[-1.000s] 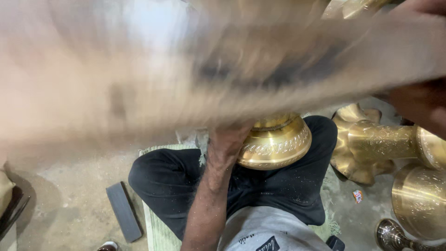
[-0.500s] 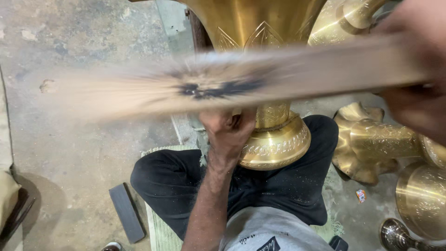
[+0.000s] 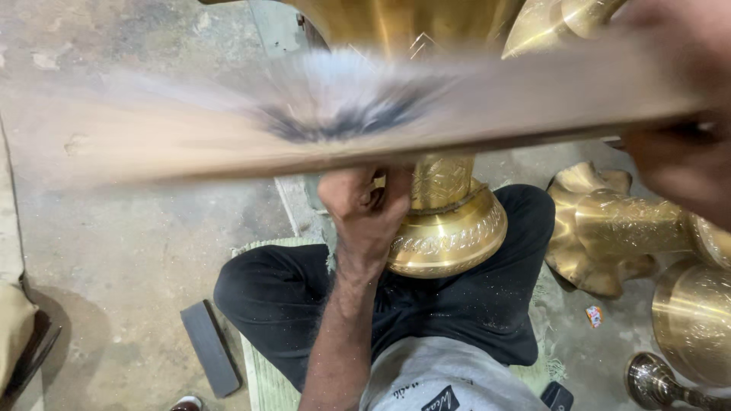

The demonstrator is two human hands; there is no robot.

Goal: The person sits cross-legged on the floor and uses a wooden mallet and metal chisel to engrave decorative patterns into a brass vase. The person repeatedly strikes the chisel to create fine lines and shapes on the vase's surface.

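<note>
A tall engraved brass vessel (image 3: 449, 236) stands between my crossed legs, and its wide upper body (image 3: 396, 23) rises out of the top of the view. My left hand (image 3: 365, 213) is a fist pressed against the left side of the vessel's narrow stem. It seems to grip a small dark tool, mostly hidden by the fingers. My right hand (image 3: 678, 160), at the upper right, clasps the end of a long flat wooden bat (image 3: 381, 125). The bat is blurred by motion, stretches across the whole view just above my left hand, and hides part of the vessel.
More brass pieces lie on the floor at the right: a scalloped one (image 3: 601, 236), a round bowl shape (image 3: 693, 320) and a small stand (image 3: 655, 380). A dark grey block (image 3: 209, 346) rests on the concrete beside a green mat (image 3: 263, 380). A brown bag (image 3: 15, 335) sits at the left edge.
The wooden bat has swung down from filling the upper view to a narrower band just above my left hand. My left hand stays at the stem.
</note>
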